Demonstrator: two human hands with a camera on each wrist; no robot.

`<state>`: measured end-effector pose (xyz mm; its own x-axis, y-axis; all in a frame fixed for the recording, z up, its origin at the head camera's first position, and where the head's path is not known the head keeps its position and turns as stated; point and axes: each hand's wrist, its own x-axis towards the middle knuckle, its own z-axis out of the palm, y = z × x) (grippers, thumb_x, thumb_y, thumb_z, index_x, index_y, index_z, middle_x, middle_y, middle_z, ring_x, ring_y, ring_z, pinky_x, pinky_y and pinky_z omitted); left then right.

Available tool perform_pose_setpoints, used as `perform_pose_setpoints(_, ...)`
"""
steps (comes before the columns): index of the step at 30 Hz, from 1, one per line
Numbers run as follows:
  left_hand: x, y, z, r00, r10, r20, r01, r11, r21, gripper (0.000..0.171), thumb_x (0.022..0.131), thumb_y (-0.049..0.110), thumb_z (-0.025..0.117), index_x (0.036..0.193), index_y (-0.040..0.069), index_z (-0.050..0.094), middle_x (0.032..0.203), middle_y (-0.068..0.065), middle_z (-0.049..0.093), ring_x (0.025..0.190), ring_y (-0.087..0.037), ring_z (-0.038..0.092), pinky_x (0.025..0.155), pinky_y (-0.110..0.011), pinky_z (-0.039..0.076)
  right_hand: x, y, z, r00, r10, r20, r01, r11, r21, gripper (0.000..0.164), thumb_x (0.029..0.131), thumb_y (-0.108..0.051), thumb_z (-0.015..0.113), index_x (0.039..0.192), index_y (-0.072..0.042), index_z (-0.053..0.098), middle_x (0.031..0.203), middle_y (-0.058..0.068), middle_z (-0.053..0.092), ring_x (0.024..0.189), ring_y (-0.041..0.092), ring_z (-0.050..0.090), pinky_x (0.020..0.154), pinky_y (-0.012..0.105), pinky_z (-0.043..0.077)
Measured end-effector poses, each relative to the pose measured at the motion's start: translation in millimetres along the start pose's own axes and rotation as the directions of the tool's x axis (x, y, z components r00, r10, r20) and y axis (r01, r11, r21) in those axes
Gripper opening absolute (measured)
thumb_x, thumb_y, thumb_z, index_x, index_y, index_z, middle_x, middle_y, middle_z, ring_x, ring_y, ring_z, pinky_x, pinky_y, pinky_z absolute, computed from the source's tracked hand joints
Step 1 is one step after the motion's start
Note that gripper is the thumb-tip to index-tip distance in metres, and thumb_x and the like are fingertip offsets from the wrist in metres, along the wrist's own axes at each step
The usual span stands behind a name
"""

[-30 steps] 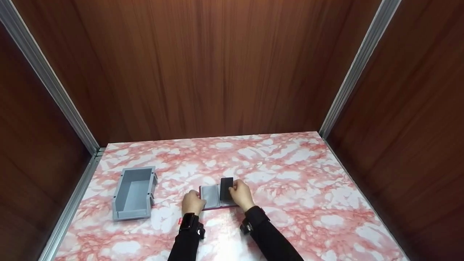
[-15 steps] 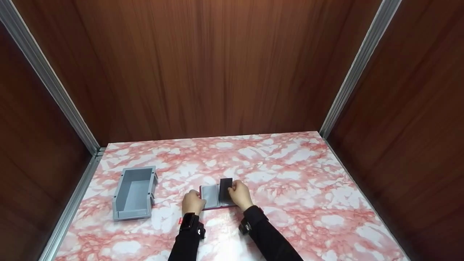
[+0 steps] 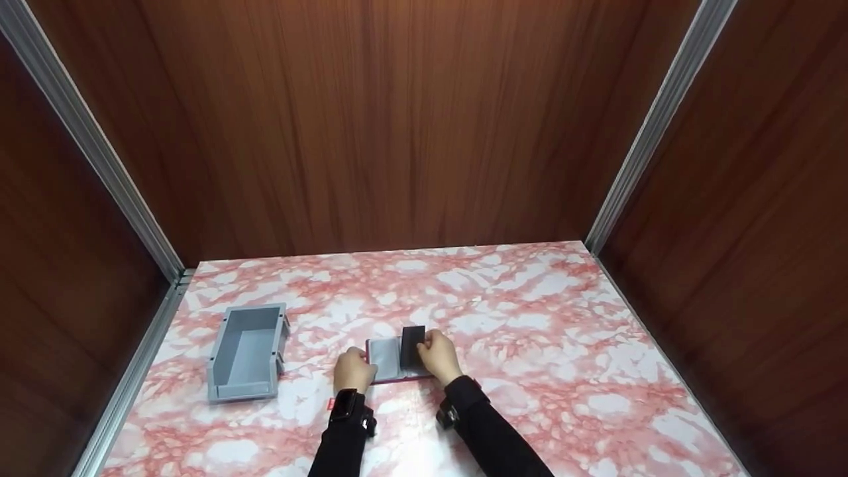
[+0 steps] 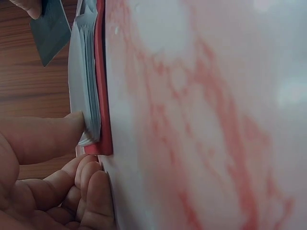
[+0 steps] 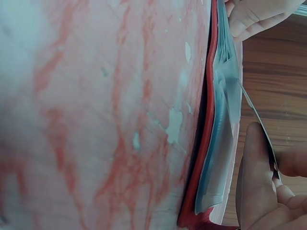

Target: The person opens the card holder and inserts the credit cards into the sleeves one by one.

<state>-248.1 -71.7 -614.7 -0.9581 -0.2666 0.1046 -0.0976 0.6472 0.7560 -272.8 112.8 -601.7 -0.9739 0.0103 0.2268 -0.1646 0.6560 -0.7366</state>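
A card holder with a red cover and clear plastic sleeves [image 3: 384, 358] lies spread open on the table. My left hand [image 3: 352, 370] holds its left edge; in the left wrist view the thumb [image 4: 57, 136] presses on the stacked sleeves, with the other fingers curled beside the red cover [image 4: 102, 91]. Between thumb and fingers, my right hand [image 3: 440, 356] pinches a dark card [image 3: 412, 344], which stands over the holder's right half and reaches past its far edge. Seen edge-on in the right wrist view, the card [image 5: 254, 109] slants with one end right at the sleeves [image 5: 232, 91].
A grey plastic bin [image 3: 245, 351] stands on the left of the marbled pink and white table [image 3: 530, 318]. Wood-patterned panels [image 3: 397, 132] rise behind and on both sides, with metal rails in the corners. A small red tag [image 3: 330, 403] shows beside the left wrist.
The dark card has shifted slightly left and tilted in my right hand, which moved a little with it. My left hand keeps its hold on the card holder.
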Motion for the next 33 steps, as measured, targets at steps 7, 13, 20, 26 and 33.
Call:
perform_pose_setpoints(7,0.7,1.2,-1.1,1.0,-0.015,0.005,0.015,1.0,0.0,0.027,0.068,0.003,0.074,0.093,-0.006,0.068,0.084,-0.017,0.068,0.08,-0.038,0.065,0.075,-0.049,0.051,-2,-1,2,0.999,0.01,0.035,-0.01,1.0,0.003,0.013,0.086,-0.003,0.069,0.088,0.0,0.056,0.072,0.001,0.051,0.067,0.018,0.051,0.065,0.035,0.048)
perform_pose_setpoints(13,1.5,0.6,-0.5,0.999,-0.034,0.015,0.034,0.999,0.005,0.029,0.069,0.005,0.074,0.095,-0.004,0.068,0.086,-0.016,0.068,0.082,-0.037,0.064,0.076,-0.049,0.051,-3,-3,2,0.995,0.012,0.095,-0.009,0.999,-0.033,0.015,0.085,-0.006,0.07,0.089,0.002,0.058,0.076,0.005,0.058,0.073,0.021,0.057,0.07,0.038,0.05)
perform_pose_setpoints(20,2.0,-0.7,0.5,0.999,-0.04,0.004,0.04,0.999,0.005,0.027,0.069,0.006,0.073,0.094,-0.004,0.067,0.085,-0.016,0.067,0.08,-0.037,0.064,0.075,-0.048,0.051,-1,-4,3,0.992,-0.003,0.125,0.013,0.997,-0.079,0.015,0.085,-0.007,0.071,0.088,0.004,0.061,0.07,0.003,0.055,0.069,0.022,0.056,0.069,0.039,0.05)
perform_pose_setpoints(26,1.9,-0.6,0.4,1.0,-0.03,0.001,0.03,1.0,0.004,0.027,0.068,0.004,0.072,0.093,-0.004,0.068,0.084,-0.016,0.068,0.08,-0.037,0.065,0.075,-0.048,0.051,1,-7,8,0.993,-0.032,0.115,0.045,0.993,-0.112,0.014,0.085,-0.006,0.071,0.087,0.004,0.063,0.073,0.007,0.061,0.071,0.026,0.06,0.07,0.04,0.051)
perform_pose_setpoints(33,0.7,0.4,-0.3,1.0,-0.02,0.003,0.02,1.0,0.001,0.028,0.067,0.004,0.072,0.094,-0.004,0.068,0.083,-0.015,0.068,0.079,-0.036,0.065,0.075,-0.047,0.051,2,-11,15,0.992,-0.053,0.111,0.068,0.989,-0.132,0.013,0.085,-0.005,0.071,0.091,0.006,0.067,0.083,0.014,0.069,0.079,0.031,0.066,0.075,0.042,0.052)
